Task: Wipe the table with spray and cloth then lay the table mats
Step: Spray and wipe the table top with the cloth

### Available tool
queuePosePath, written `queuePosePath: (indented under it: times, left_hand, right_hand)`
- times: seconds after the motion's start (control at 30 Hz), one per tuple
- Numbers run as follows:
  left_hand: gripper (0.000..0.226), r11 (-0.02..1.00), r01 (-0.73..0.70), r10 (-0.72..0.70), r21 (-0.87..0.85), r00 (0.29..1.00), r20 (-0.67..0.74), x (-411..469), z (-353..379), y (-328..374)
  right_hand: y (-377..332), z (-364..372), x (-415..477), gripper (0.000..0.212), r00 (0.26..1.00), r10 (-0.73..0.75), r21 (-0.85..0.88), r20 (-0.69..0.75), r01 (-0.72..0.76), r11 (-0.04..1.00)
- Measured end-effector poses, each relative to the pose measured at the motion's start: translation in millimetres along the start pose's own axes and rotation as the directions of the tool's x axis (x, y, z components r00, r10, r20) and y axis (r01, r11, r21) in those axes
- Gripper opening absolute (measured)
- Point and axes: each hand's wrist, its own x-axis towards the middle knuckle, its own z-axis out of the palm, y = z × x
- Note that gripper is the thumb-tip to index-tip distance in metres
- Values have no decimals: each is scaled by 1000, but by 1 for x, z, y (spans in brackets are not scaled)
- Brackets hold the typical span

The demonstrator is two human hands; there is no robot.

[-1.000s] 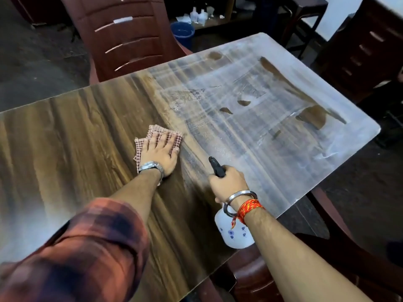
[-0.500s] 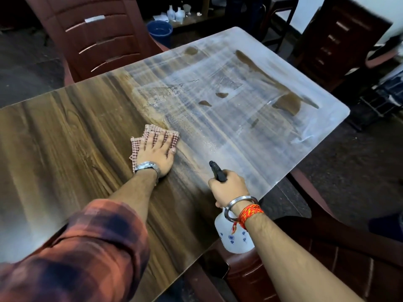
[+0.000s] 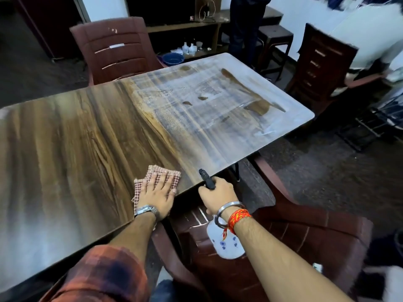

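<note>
A wood-grain table [image 3: 72,136] fills the middle of the view; its right half is covered with a whitish, streaky film. My left hand [image 3: 157,192] lies flat, fingers spread, on a red-checked cloth [image 3: 162,172] near the table's front edge. My right hand [image 3: 218,194] grips the black trigger head of a white spray bottle [image 3: 226,245] with blue flowers. The bottle hangs just off the table's front edge, nozzle pointing toward the filmy part. No table mats are in view.
Brown plastic chairs stand at the far side [image 3: 115,49], at the right [image 3: 320,64] and below my right arm [image 3: 283,232]. A blue basin [image 3: 173,58] and small bottles sit by a low shelf behind. A person's legs [image 3: 244,29] stand at the back.
My left hand has drawn the cloth back toward the front edge of the table. My right hand with the bottle has come off the tabletop edge. My head has lifted, showing more of the room.
</note>
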Motion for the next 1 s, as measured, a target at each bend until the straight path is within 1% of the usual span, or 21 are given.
queuePosePath:
  times: [0.07, 0.17, 0.27, 0.33, 0.4, 0.5, 0.63, 0.8, 1.0]
  left_hand:
    - [77, 998, 60, -59, -31, 998, 23, -21, 5, -4]
    - [60, 985, 167, -166, -42, 986, 29, -39, 6, -5]
    - [57, 965, 253, -252, -74, 967, 18, -40, 4, 11]
    - [58, 947, 298, -296, -121, 955, 36, -33, 2, 28]
    - [58, 938, 313, -310, -150, 950, 48, -26, 4, 43]
    - [57, 942, 296, -292, -156, 955, 48, -12, 4, 67]
    - [58, 935, 311, -302, -168, 950, 79, -1, -1, 91]
    - [59, 905, 393, -388, -165, 920, 58, 11, 1, 115]
    - [58, 847, 488, -486, -208, 871, 64, 33, 7, 171]
  right_hand:
    - [12, -8, -10, 16, 1000, -21, -4, 15, 21, 1000]
    - [26, -24, -15, 19, 998, -59, -3, 4, 60, 998]
    - [32, -37, -13, 18, 999, -52, 6, -1, 52, 999]
    - [36, -44, -11, 18, 999, -36, -4, 2, 36, 999]
    - [39, -49, -10, 19, 999, -39, -11, 12, 39, 999]
    - [44, -61, -2, 18, 999, -43, 0, 3, 43, 999]
    - [50, -85, 7, 12, 999, -40, 34, -9, 40, 999]
    - [56, -120, 32, 13, 996, -88, 18, 12, 88, 996]
    - [82, -175, 76, 19, 977, -199, 19, 81, 198, 980]
